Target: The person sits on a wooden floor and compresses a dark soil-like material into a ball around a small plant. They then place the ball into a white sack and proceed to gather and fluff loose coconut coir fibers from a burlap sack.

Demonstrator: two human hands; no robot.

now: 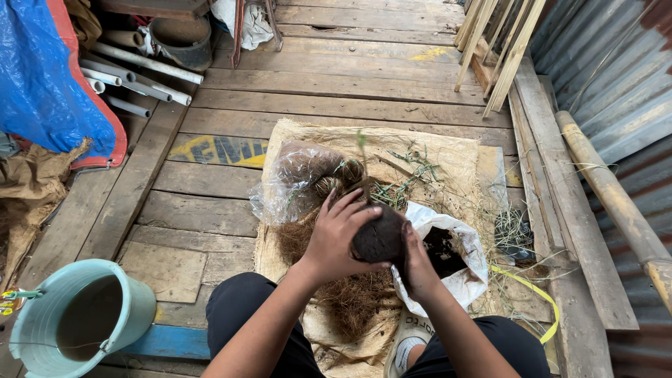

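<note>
Cupping a dark soil ball (379,239), the left hand (337,238) and right hand (418,262) are pressed around it, held above the burlap sheet's (448,150) near edge, beside a white sack (458,280).

Both hands raised between knees: left hand (336,234) fingers spread, cupping; right hand (418,262) pressed opposite.

rough outdoor work shed or garden workspace, not a finished room. floor of weathered wooden planks (336,84), gaps between boards. corrugated metal wall (616,84) along right edge of frame. loose timber slats (497,42) leaning at upper right. blue tarp (42,77) and pale plastic pipes (140,70) stacked upper left. burlap sack (448,150) spread mid-frame as a work mat, white bag of dark soil (448,252) on it. pale green bucket (84,315) of murky water lower left.
</note>
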